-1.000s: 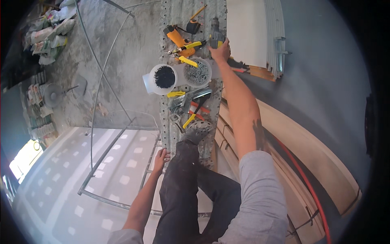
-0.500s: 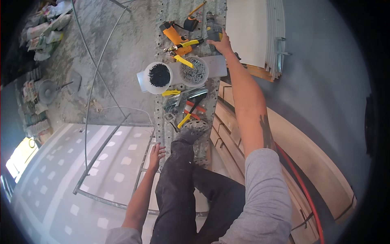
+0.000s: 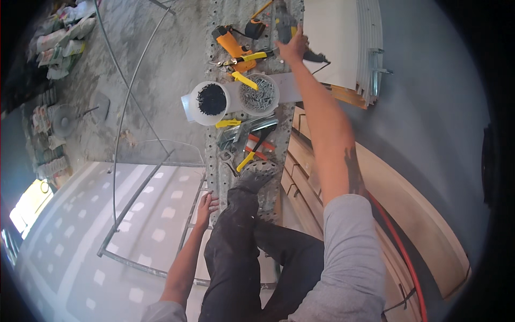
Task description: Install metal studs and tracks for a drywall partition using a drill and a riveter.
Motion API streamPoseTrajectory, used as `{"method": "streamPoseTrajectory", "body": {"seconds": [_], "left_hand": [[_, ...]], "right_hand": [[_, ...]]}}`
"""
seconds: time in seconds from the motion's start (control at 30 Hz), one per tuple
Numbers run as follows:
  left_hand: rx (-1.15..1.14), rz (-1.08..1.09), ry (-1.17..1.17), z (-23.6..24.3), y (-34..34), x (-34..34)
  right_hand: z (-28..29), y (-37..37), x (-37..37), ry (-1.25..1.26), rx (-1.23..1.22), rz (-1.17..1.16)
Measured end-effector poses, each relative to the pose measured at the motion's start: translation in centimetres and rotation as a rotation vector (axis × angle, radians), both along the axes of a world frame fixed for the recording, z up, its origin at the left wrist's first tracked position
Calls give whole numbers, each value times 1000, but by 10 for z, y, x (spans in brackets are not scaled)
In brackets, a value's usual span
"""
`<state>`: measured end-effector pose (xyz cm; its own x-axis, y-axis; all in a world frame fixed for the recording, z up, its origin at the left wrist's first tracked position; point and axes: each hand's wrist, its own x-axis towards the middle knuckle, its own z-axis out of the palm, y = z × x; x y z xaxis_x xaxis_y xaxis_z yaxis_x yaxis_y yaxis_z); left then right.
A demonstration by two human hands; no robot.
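Observation:
My right hand (image 3: 293,47) reaches to the far end of a perforated metal scaffold plank (image 3: 276,193), its fingers wrapped round a grey and yellow power drill (image 3: 286,24). The dark handle end of the drill sticks out right of the hand, over the plank's edge. My left hand (image 3: 206,207) is beside the plank's left edge at its near end, with the fingers apart and nothing in them. Between the hands stand a tub of black screws (image 3: 211,100) and a tub of silver screws (image 3: 258,95), both on a flat metal strip (image 3: 287,88).
An orange-yellow power tool (image 3: 232,44), a tape measure (image 3: 254,29) and yellow-handled snips (image 3: 252,57) lie beyond the tubs. Metal profile pieces (image 3: 248,132) lie nearer my shoe (image 3: 258,174). Scaffold tubes (image 3: 129,96) cross at left; stacked boards (image 3: 332,37) stand at right.
My right hand has moved slightly farther away with the drill, which has turned so its handle end now shows at right. My left hand stays about where it was.

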<state>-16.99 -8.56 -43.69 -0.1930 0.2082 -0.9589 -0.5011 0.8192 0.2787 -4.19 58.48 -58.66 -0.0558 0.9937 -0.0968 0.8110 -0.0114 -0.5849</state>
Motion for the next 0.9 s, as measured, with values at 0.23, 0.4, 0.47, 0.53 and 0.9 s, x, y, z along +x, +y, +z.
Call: {"method": "streamPoseTrajectory", "body": {"seconds": [0.23, 0.4, 0.47, 0.53, 0.9], "left_hand": [[-40, 15, 31, -15, -13, 8], [-1, -29, 102, -17, 8, -6], [56, -81, 118, -23, 34, -8], [132, -108, 104, -35, 75, 4], [293, -267, 258, -39, 174, -26]], "right_hand": [[-7, 45, -3, -59, 17, 150], [9, 28, 27, 211, -233, 198], [13, 42, 49, 216, -328, 220], [14, 66, 83, 141, -272, 208], [11, -105, 138, 280, -316, -55]]}}
